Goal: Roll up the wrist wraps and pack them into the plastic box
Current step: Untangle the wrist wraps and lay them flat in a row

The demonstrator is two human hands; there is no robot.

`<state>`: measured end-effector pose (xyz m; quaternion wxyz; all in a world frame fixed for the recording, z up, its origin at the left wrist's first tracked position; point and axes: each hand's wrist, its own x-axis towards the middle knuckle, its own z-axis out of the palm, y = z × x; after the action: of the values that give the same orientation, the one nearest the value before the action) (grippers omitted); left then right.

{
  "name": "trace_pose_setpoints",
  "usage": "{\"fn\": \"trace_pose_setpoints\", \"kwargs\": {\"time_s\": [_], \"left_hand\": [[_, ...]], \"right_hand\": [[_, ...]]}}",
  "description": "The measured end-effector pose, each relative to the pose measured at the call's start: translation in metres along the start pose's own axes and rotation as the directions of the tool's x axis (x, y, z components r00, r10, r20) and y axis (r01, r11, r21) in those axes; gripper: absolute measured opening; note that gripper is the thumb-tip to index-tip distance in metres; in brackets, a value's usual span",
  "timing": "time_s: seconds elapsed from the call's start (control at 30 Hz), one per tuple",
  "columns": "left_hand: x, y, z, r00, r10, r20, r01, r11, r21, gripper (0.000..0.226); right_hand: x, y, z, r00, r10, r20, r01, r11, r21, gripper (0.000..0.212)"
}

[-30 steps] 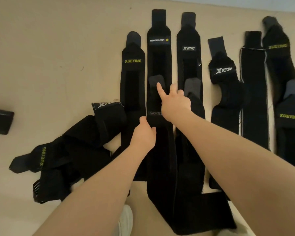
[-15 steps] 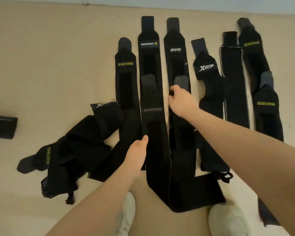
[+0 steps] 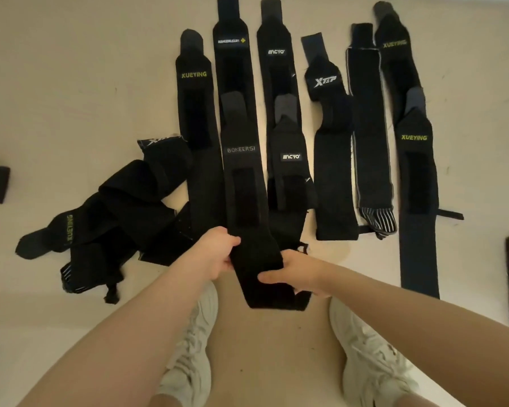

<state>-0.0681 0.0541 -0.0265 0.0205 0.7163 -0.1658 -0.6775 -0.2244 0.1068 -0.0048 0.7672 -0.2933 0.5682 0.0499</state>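
My left hand (image 3: 215, 254) grips the left edge of the BOKEERSI wrap (image 3: 243, 183), with the fingers curled around the cloth. The wrap lies on the beige floor (image 3: 56, 83) between my two hands; its near end is folded and lifted a little, and the far end stays flat among the other wraps. My right hand (image 3: 301, 273) grasps the right edge of the same fold, thumb on top. The wrap is long and black, with grey letters and a dark fastening patch below them.
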Motion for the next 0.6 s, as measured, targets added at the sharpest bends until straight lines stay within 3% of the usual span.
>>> {"fn": "trace_pose_setpoints", "kwargs": {"time_s": [0.07,0.13,0.23,0.27,0.3,0.33,0.37,0.4,0.43,0.53,0.6], "left_hand": [[0.001,0.002,-0.002,1.000,0.002,-0.017,-0.001,0.999,0.042,0.016],[0.004,-0.001,-0.003,1.000,0.006,-0.003,-0.006,0.994,0.113,0.020],[0.008,-0.015,-0.006,0.999,0.015,0.051,-0.027,0.971,0.239,0.035],[0.012,-0.021,-0.007,0.999,0.037,0.037,-0.048,0.941,0.335,0.038],[0.016,-0.027,-0.009,0.996,0.084,0.025,-0.086,0.887,0.453,0.039],[0.020,-0.033,-0.012,0.990,0.140,0.013,-0.122,0.812,0.570,0.040],[0.023,-0.036,-0.014,0.980,0.200,0.011,-0.157,0.736,0.659,0.040],[0.025,-0.039,-0.015,0.970,0.245,0.006,-0.177,0.682,0.710,0.039],[0.026,-0.040,-0.015,0.961,0.277,0.006,-0.190,0.643,0.742,0.038],[0.023,-0.039,-0.015,0.933,0.359,0.033,-0.208,0.461,0.863,0.041],[0.022,-0.039,-0.013,0.906,0.406,0.116,-0.261,0.321,0.910,0.054]], "right_hand": [[-0.003,-0.001,-0.003,0.993,0.024,0.120,-0.061,0.947,0.315,0.023],[-0.002,0.002,-0.003,0.986,0.067,0.151,-0.123,0.908,0.400,0.034],[0.010,0.008,0.008,0.949,0.262,0.177,-0.298,0.928,0.225,0.060],[0.014,0.007,0.013,0.938,0.324,0.124,-0.334,0.940,0.071,0.065],[0.017,0.005,0.018,0.949,0.316,0.014,-0.304,0.924,-0.233,0.064],[0.021,0.006,0.018,0.975,0.190,-0.117,-0.221,0.751,-0.623,0.058],[0.026,0.008,0.015,0.979,-0.074,-0.191,-0.137,0.460,-0.877,0.051],[0.030,0.011,0.011,0.932,-0.333,-0.142,-0.073,0.211,-0.975,0.046],[0.032,0.013,0.003,0.886,-0.456,-0.084,-0.043,0.099,-0.994,0.044],[0.037,0.025,-0.022,0.898,-0.441,0.010,0.028,0.035,-0.999,0.043],[0.040,0.033,-0.031,0.919,-0.394,-0.015,-0.012,0.011,-1.000,0.040]]}}
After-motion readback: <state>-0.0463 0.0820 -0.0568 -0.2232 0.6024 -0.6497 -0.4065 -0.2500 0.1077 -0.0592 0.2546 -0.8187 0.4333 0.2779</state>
